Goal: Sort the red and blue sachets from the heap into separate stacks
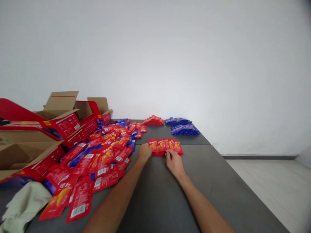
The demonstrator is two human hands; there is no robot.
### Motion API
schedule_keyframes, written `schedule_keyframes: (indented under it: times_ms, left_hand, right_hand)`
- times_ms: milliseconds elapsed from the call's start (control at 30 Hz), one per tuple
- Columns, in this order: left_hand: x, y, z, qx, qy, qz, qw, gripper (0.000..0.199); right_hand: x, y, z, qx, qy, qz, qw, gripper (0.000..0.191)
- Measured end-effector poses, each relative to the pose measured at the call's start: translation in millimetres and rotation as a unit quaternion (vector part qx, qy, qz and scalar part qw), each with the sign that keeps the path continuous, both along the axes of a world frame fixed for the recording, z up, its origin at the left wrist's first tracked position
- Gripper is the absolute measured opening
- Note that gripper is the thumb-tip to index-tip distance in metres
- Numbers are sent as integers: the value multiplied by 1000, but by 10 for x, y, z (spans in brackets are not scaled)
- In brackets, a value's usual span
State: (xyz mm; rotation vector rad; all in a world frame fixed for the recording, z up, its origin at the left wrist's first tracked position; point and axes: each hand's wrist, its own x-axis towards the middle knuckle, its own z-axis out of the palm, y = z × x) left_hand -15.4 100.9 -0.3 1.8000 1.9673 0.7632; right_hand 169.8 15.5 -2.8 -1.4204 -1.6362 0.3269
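Note:
An overlapping row of red pouches [161,146] with orange fruit prints lies on the dark table in front of me. At the row's left end my left hand [145,152] is closed on the edge of a red pouch, its fingertips partly hidden. My right hand [174,161] pinches the near edge of the row, around its middle, thumb and forefinger close together. To the left spreads a loose heap of red pouches [107,155] mixed with blue pouches [133,142], some showing barcodes.
Further back stand a fanned red stack [153,120] and blue-purple stacks [185,130] of pouches. Open cardboard boxes [65,124] line the left side. A pale cloth [29,202] lies at the near left. The table [225,191] ends on the right above a light floor; a white wall rises behind.

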Motion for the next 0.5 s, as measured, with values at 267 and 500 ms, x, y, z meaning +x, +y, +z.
schedule_keyframes:
  times_ms: [267,500]
  left_hand:
    - [43,-126,27,-9,61,-21,998,36]
    - [32,-268,46,39,86,-34,995,40]
  right_hand:
    - [30,57,-100,66,-126,-43,989,32]
    - [-27,28,-190,4,-215,-79,973,40]
